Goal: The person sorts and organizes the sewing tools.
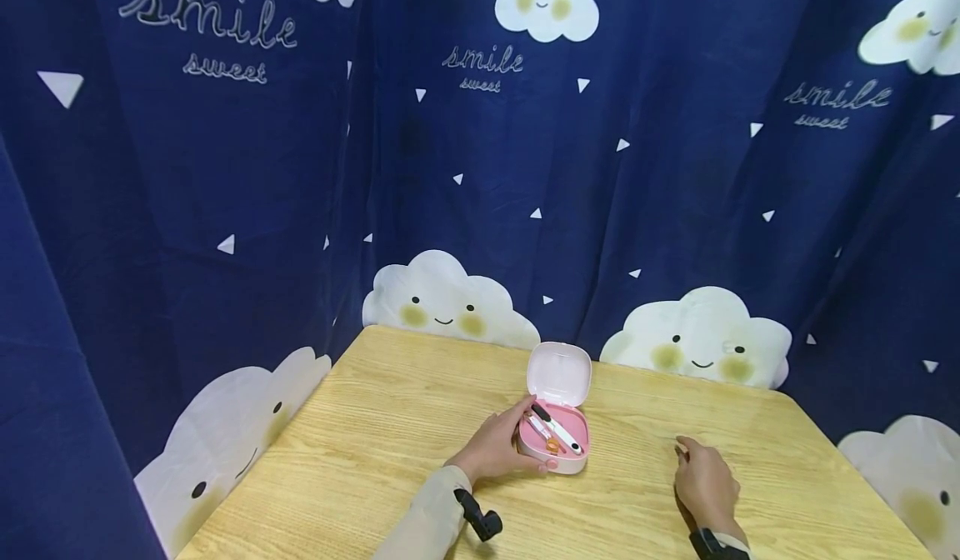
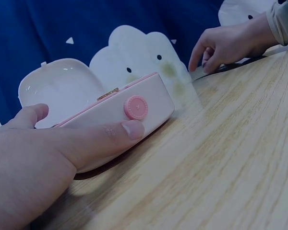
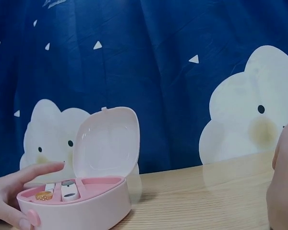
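A small pink-and-white box stands on the table with its lid raised at the back. My left hand grips it from the left side, the thumb on the front wall just below a round pink button and the fingers at the left rim. Inside the pink tray lie a slim white stick with a black end, a gold-coloured piece and another small white piece. Well right of the box, my right hand rests low over the table, fingers loosely bent, nothing visible in them.
The light wood table ends at a back edge with rounded corners. Behind and beside it hangs a dark blue curtain printed with white clouds and triangles. A black strap with a camera mount is on my left wrist.
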Available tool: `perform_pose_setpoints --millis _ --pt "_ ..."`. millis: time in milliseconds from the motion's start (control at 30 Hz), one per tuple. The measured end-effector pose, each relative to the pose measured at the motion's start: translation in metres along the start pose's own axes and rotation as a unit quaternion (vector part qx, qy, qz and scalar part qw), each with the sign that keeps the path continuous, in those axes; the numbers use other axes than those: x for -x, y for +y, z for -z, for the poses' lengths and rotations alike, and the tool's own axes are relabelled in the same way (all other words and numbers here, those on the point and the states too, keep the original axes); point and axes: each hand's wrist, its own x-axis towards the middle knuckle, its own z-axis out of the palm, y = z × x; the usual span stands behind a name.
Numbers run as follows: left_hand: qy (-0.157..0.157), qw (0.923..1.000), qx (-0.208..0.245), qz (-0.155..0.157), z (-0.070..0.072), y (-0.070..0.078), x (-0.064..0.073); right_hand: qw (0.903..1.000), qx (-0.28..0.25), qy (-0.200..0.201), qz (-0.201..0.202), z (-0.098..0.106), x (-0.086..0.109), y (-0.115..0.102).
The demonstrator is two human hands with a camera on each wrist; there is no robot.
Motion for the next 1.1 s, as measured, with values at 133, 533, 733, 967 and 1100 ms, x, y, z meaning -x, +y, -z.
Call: perform_pose_setpoints --millis 133,533,733,967,1100 --pt "0.002 1.0000 0.001 -0.001 -0.0007 -0.0003 -0.0001 0.9996 0.004 0.018 0.020 -0.0022 -0.0011 0.0000" --pt "0.002 1.0000 -0.002 -0.003 -0.0007 -0.0010 -0.0002 0.9985 -0.007 0.029 0.046 -0.0021 -0.0001 -0.0018" --pt "0.002 1.0000 -0.001 -0.001 0.0003 0.0004 0.0003 0.9983 -0.018 0.032 0.046 -0.0016 -0.0004 -0.0025" --pt "0.002 1.0000 0.006 0.002 0.0009 0.0009 0.0006 0.9974 -0.022 0.044 0.052 0.0007 0.0009 -0.0065" --pt "0.002 1.0000 0.007 0.002 0.0010 0.0010 0.0014 0.9961 -0.024 0.059 0.061 0.0008 0.0023 -0.0080"
